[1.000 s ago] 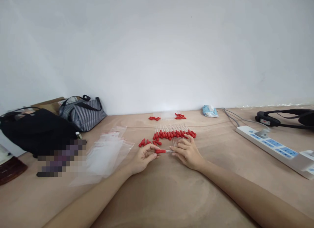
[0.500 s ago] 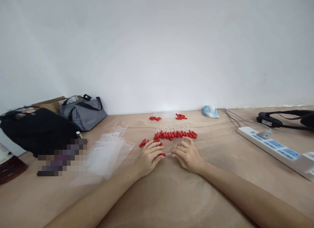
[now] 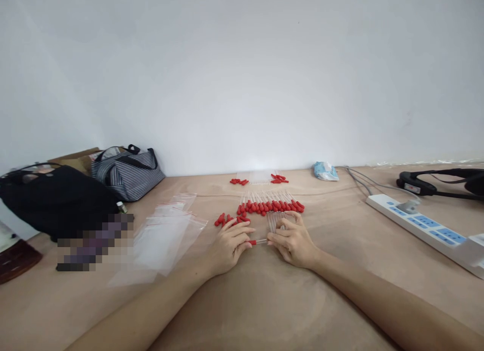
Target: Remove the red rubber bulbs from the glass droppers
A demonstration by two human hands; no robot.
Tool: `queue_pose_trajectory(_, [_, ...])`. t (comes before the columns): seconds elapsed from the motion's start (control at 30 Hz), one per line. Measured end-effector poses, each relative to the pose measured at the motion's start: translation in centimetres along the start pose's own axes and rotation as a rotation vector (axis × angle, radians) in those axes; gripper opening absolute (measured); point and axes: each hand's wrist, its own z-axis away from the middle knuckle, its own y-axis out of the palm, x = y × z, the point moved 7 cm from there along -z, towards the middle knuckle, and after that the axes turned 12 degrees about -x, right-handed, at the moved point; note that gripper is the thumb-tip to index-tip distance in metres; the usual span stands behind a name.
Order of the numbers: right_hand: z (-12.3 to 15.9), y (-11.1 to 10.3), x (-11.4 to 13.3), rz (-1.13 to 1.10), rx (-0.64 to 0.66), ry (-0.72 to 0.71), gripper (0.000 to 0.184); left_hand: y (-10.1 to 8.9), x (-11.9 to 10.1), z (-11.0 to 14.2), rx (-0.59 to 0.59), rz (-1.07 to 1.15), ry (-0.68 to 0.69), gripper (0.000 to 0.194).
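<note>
A dropper (image 3: 261,241) with a red rubber bulb and a clear tube lies level between my hands. My left hand (image 3: 231,247) pinches its red bulb end; my right hand (image 3: 294,242) grips the clear tube's other end between thumb and fingers. Loose red rubber bulbs (image 3: 221,220) sit just beyond my left fingertips. Bare clear tubes (image 3: 271,221) lie side by side, partly hidden behind my right fingers. Farther out is a row of droppers (image 3: 260,207), their red bulbs pointing toward me.
Clear zip bags (image 3: 162,240) are spread at left, near a black bag (image 3: 71,199) and a striped bag (image 3: 130,174). By the wall lie more red bulbs (image 3: 280,179) and a blue tissue pack (image 3: 325,171). At right are a power strip (image 3: 419,225) and a black headset (image 3: 419,183).
Both hands have shifted slightly toward me with the dropper. My right fingers have lifted a little, showing more of the bare tubes; more loose bulbs show beyond my left hand.
</note>
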Motion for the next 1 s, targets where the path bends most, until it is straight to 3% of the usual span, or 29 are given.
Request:
queue_pose_trajectory(0.73, [0.3,0.2,-0.1,-0.031,0.018,0.038,0.014,-0.3,-0.5,0.0,-0.012,0.098,-0.020,0.022])
queue_pose_trajectory(1.0, [1.4,-0.8,-2.8,0.042,0.026,0.170,0.019,-1.9,1.6,0.9,-0.114,0.046,-0.107,0.023])
